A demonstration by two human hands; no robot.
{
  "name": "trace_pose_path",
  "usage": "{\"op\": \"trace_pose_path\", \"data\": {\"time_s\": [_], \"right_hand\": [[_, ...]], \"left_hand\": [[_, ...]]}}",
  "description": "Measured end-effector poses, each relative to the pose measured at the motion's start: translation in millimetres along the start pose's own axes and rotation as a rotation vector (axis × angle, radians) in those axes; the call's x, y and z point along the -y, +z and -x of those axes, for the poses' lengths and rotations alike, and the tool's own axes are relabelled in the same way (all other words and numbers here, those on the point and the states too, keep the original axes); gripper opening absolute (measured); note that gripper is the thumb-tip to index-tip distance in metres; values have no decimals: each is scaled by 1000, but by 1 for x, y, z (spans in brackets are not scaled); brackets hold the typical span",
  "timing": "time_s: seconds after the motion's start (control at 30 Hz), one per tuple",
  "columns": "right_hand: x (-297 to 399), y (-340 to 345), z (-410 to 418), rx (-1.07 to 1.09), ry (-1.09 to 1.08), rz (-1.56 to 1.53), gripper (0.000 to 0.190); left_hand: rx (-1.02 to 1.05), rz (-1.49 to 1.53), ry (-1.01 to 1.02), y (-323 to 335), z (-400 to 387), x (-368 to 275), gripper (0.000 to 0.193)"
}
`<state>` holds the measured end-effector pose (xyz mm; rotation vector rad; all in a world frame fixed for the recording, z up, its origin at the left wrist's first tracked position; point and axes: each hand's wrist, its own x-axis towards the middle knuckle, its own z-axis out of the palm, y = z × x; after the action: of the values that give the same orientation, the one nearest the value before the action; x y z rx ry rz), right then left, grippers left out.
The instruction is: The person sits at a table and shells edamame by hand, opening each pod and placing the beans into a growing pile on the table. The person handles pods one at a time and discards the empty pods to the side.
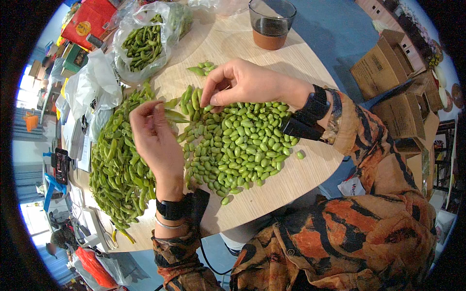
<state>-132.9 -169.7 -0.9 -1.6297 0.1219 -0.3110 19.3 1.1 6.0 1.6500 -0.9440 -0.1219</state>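
My left hand (154,136) is over the right edge of a heap of green bean pods (120,171). A split green pod (176,116) juts from its fingertips. Thumb and forefinger of my right hand (242,82) pinch a single green bean (208,108). Below that hand spreads a pile of shelled green beans (251,145), brighter on the right and duller on the left. Between my hands lie a few plump whole pods (191,100). Both wrists wear black straps, and my right one partly covers the bean pile's edge.
An open plastic bag of pods (142,47) stands at the far left of the wooden table (233,218). Beyond my right hand is a glass of dark liquid (271,27). Yellow-handled pliers (123,235) lie near the table's front-left edge. Cardboard boxes (378,67) stand on the right.
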Motion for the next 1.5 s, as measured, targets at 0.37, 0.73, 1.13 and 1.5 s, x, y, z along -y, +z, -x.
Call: {"op": "trace_pose_path", "data": {"time_s": [0.37, 0.73, 1.13, 1.5], "right_hand": [[8, 1, 4, -6, -4, 253, 23], [0, 0, 1, -112, -28, 305, 24], [-3, 0, -1, -159, -14, 319, 26], [-2, 0, -1, -79, -85, 278, 23]], "left_hand": [[-262, -467, 304, -17, -22, 9, 17], [288, -770, 280, -6, -2, -7, 16], [340, -650, 234, -4, 0, -4, 15], [372, -443, 264, 3, 2, -12, 18]]}}
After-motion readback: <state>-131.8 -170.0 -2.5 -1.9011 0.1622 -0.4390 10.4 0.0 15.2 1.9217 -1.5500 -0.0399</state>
